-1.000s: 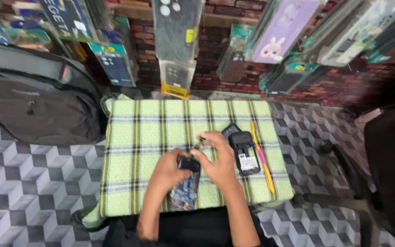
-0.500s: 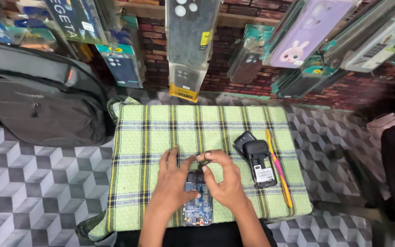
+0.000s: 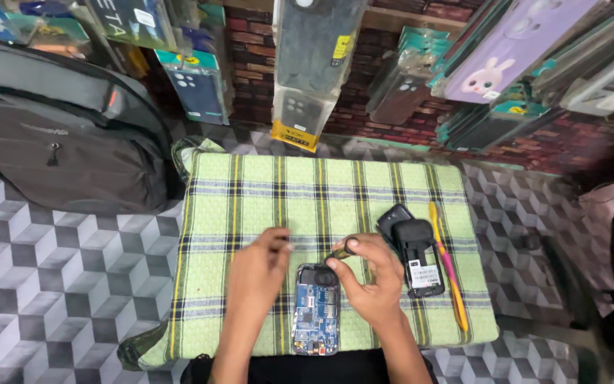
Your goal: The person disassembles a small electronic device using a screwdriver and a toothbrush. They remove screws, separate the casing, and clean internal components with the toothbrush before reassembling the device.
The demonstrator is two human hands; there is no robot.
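A green-and-yellow plaid cloth (image 3: 250, 206) covers the tabletop, and on it, near the person, lies an opened phone with its blue circuit board bare (image 3: 315, 309). At three o'clock from the phone sits a black back cover with a white label (image 3: 421, 259), a second black piece (image 3: 394, 215) tucked under its far end, and just beyond them a long yellow and pink tool (image 3: 449, 267) lies lengthwise. A grey backpack (image 3: 58, 135) slumps on the cube-patterned floor at ten o'clock, and packaged phone cases (image 3: 307, 71) hang along the brick wall at twelve.

The phone's near end runs close to the cloth edge, and dark clothing cuts off both forearms at the bottom.

The left hand (image 3: 257, 274) hovers at nine o'clock of the phone, fingers loosely curled with the tips pinched together; I cannot tell whether they grip anything. The right hand (image 3: 367, 274) arches over the phone's top end, its fingers pinching a small dark part (image 3: 342, 250) too tiny to identify.
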